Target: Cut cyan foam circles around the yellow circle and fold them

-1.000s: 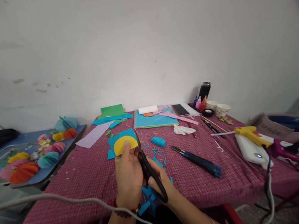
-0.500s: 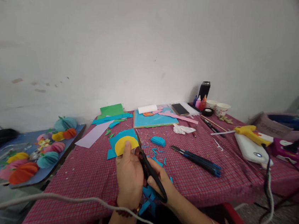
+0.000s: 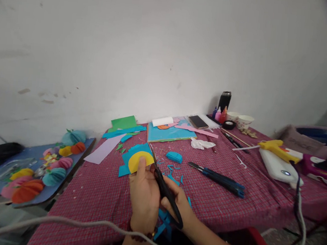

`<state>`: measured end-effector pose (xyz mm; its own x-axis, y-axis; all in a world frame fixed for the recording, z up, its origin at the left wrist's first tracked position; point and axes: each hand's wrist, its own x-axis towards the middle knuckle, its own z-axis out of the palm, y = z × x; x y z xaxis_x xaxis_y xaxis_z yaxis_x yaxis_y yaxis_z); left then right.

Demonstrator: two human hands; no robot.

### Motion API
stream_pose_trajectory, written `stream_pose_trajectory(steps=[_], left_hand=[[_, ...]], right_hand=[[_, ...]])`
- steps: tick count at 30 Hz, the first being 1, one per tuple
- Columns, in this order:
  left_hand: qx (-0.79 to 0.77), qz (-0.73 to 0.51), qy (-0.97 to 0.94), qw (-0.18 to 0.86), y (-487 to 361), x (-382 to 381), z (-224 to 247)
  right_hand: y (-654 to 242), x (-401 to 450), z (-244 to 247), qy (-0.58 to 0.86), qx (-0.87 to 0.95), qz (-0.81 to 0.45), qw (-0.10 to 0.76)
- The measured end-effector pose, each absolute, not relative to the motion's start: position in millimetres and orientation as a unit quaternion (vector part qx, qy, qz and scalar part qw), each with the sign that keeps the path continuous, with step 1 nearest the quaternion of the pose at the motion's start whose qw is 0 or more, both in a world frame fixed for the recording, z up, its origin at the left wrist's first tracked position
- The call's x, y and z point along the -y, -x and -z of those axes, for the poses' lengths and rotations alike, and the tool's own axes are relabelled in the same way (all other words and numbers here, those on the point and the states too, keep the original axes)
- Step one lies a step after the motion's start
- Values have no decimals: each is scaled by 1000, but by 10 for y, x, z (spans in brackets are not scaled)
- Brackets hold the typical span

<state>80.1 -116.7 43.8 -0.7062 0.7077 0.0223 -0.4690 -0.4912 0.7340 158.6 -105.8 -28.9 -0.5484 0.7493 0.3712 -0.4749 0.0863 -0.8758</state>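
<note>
My left hand point(image 3: 146, 191) pinches a yellow rounded paper piece point(image 3: 136, 161) laid over blue paper point(image 3: 131, 150), its thumb pressed on top. In my right hand point(image 3: 180, 202) are black-handled scissors point(image 3: 167, 193), their blades at the right edge of the two papers. The blades look nearly together; their exact gap is hard to make out. Blue offcuts point(image 3: 172, 174) lie just right of the blades, with more blue scraps point(image 3: 164, 224) below my hands. Beyond the offcuts sits a small stack of blue pieces point(image 3: 174, 156).
To the right lies a utility knife point(image 3: 218, 179). Farther right, a yellow glue gun point(image 3: 279, 150) rests on a white power bank point(image 3: 281, 170). A white cable point(image 3: 83, 222) crosses the front. Paper pumpkins point(image 3: 28, 190) lie on a blue board at left. A phone point(image 3: 198, 122) lies behind.
The view has shifted slightly, so everything sits a little to the right and lower. The scissor blades appear more closed along the paper's edge; both hands keep their hold.
</note>
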Motion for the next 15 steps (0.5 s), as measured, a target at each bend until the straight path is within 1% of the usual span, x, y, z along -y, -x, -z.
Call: stream_pose_trajectory(steps=[4,15], left_hand=[[-337,-858,-88,377,-821,1166,-471],[-342,-860,-101,364,-823,1173,-484]], right_hand=[[-1586,1062,317,129,571,-663,466],[-1587,1101,362,143,548,-679,467]])
